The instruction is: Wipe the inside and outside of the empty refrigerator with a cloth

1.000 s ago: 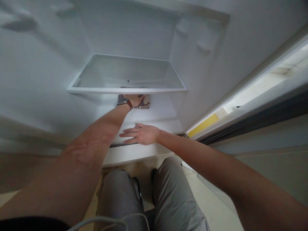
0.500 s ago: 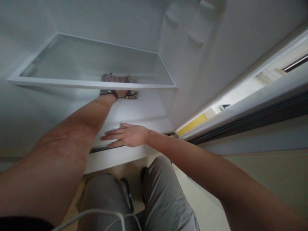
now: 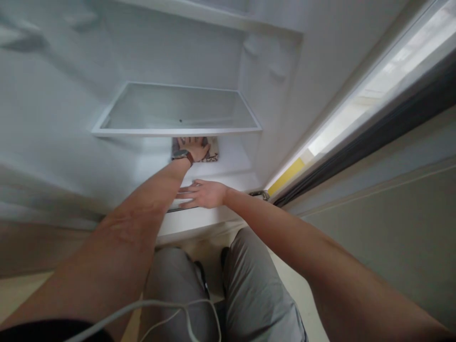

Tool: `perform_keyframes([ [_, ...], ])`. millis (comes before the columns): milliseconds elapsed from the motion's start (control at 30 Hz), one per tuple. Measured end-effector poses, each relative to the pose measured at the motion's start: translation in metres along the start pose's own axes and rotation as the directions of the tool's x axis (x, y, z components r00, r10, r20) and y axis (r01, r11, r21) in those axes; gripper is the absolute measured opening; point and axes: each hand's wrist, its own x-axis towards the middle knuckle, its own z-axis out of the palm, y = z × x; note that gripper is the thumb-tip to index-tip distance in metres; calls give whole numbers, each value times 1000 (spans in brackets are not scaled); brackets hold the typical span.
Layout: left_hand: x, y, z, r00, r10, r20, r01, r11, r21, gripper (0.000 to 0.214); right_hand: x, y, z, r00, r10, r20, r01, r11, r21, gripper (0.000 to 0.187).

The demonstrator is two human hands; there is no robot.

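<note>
My left hand (image 3: pixel 195 148), with a watch on the wrist, reaches deep under the glass shelf (image 3: pixel 174 131) of an open white fridge. Its fingers are spread flat, pressing a patterned cloth (image 3: pixel 213 151) against the white floor of the fridge (image 3: pixel 235 164). My right hand (image 3: pixel 203 194) lies flat and open on the front lip of that floor, fingers stretched to the left, holding nothing.
The fridge's inner walls rise left and right, with shelf rails (image 3: pixel 274 71) on the right wall. The door seal and a yellow strip (image 3: pixel 285 178) run along the right. My grey-trousered knees (image 3: pixel 249 285) and a white cable (image 3: pixel 171 308) are below.
My left hand with the cloth has shifted a little forward and right on the fridge floor. The view has tilted back down and my right hand has stayed on the front lip.
</note>
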Motion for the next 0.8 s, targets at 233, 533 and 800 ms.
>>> perform_keyframes([
  [233, -42, 18, 8, 1000, -23, -4, 23, 999, -33, 82, -3, -3, 5, 995, -84, -52, 79, 993, -93, 29],
  [533, -78, 32, 11, 998, -12, 67, 20, 994, -106, 81, -4, -8, 10, 992, -100, -72, 91, 989, -114, 25],
  [800, -84, 37, 2, 997, -13, 77, 21, 995, -103, 90, -3, -9, 8, 994, -53, -96, 44, 995, -90, 26],
])
